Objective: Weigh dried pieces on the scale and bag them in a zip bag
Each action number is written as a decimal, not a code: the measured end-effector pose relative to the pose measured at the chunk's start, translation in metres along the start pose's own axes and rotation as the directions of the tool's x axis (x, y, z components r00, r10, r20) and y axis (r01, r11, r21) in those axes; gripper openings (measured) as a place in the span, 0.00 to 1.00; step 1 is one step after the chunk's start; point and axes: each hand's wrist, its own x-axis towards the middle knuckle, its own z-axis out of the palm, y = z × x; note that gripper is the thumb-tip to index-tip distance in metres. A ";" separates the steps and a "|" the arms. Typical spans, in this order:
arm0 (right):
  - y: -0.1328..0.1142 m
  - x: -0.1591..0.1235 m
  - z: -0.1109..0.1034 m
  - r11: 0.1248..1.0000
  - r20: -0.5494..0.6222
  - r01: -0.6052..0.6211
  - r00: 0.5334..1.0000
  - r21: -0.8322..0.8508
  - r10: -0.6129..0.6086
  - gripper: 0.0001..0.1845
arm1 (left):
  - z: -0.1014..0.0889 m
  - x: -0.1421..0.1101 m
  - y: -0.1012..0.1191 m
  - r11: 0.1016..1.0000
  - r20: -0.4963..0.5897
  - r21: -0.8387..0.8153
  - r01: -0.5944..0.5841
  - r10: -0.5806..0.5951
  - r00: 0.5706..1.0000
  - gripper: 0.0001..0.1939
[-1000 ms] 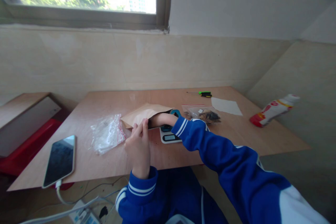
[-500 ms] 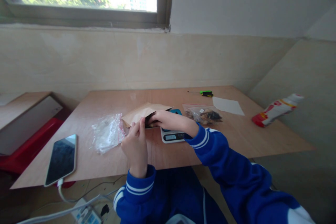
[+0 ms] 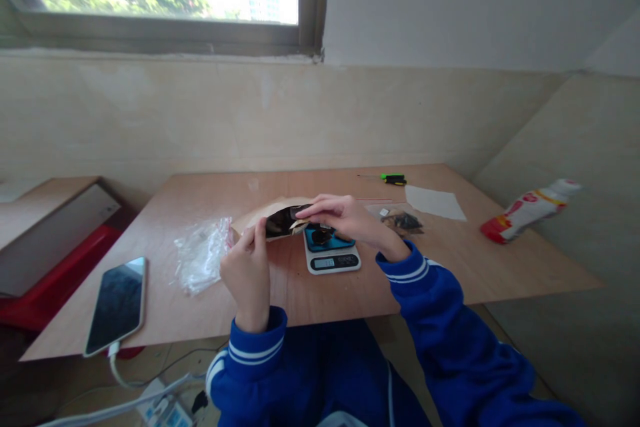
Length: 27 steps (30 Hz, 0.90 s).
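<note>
Holding one brown paper bag [image 3: 273, 219] above the table [image 3: 450, 267], the left hand [image 3: 247, 270] pinches its near edge while the right hand [image 3: 345, 217] pinches the mouth's upper lip, likely keeping it open. Just below the right grip sits one digital scale [image 3: 331, 255]; beyond it, one filled zip bag [image 3: 400, 219]; left of the left grip, one empty plastic bag [image 3: 203, 255] and one phone [image 3: 116, 303].

Matt brown paper envelope [image 3: 270, 217], crinkly clear plastic bag [image 3: 203, 255], smooth plywood table [image 3: 210, 193], glossy phone [image 3: 116, 305]
</note>
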 end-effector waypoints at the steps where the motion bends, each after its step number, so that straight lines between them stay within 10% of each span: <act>1: 0.003 -0.002 -0.003 0.999 -0.039 -0.018 0.999 0.039 0.019 0.12 | 0.000 0.001 0.001 1.000 0.001 -0.002 0.002 -0.002 1.000 0.15; 8: 0.038 -0.035 -0.023 0.957 -0.350 -0.173 0.903 0.232 0.248 0.16 | -0.001 0.010 0.000 0.999 -0.017 0.046 -0.002 0.003 1.000 0.16; 15: 0.110 -0.077 -0.025 0.909 -0.485 -0.411 0.783 0.065 0.389 0.16 | -0.001 0.014 0.001 1.000 -0.024 0.021 -0.012 0.012 1.000 0.16; 27: 0.126 -0.087 -0.012 0.905 -0.411 -0.412 0.848 -0.111 0.335 0.12 | -0.003 0.013 -0.001 1.000 -0.006 0.031 0.007 -0.007 1.000 0.18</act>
